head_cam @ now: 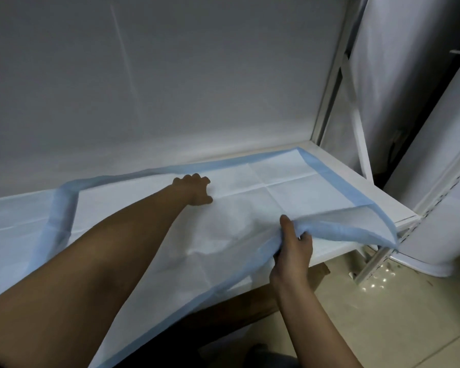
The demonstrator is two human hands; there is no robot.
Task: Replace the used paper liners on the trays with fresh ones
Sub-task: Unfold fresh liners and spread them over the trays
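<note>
A white paper liner with a blue border (263, 187) lies spread on a white tray shelf (356, 187). My left hand (195, 188) rests on the liner near its far edge, fingers curled down onto the paper. My right hand (294, 251) pinches the liner's front right edge, thumb on top, and that corner is lifted and folded over. The liner's near edge hangs past the shelf front toward me. A second blue-bordered liner (16, 229) lies on the shelf at the left, its edge overlapped by the first.
A white wall panel (170, 75) stands right behind the shelf. A white metal rack post (332, 83) rises at the right rear, and a slotted upright (377, 261) stands at the front right. Beige tiled floor (409, 314) lies below at the right.
</note>
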